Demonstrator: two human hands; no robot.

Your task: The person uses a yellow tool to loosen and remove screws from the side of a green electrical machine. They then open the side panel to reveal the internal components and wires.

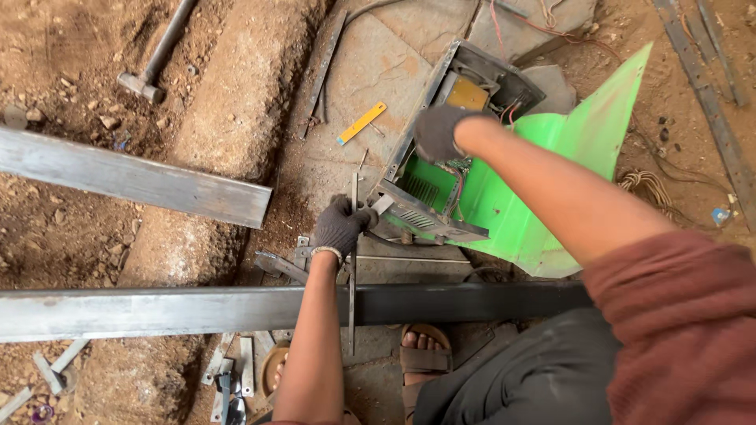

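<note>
Nearest, a long steel bar (157, 311) crosses below both hands. Left hand (340, 228), gloved, is closed around a thin metal strip (353, 267); beyond it, right hand (438, 132) grips the open green machine casing's (504, 197) edge.

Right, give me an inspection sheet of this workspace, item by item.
Surface: stone slab amid bare dirt.
Job's things: opened green machine casing; thin metal strip.
Clutter: yellow ruler, hammer, steel bars, metal offcuts.
Hands: both gloved; left hand grips the strip, right hand rests on the casing's edge.
Cables: red wires in the casing; coiled wire on the dirt.
Surroundings: sandalled foot.
</note>
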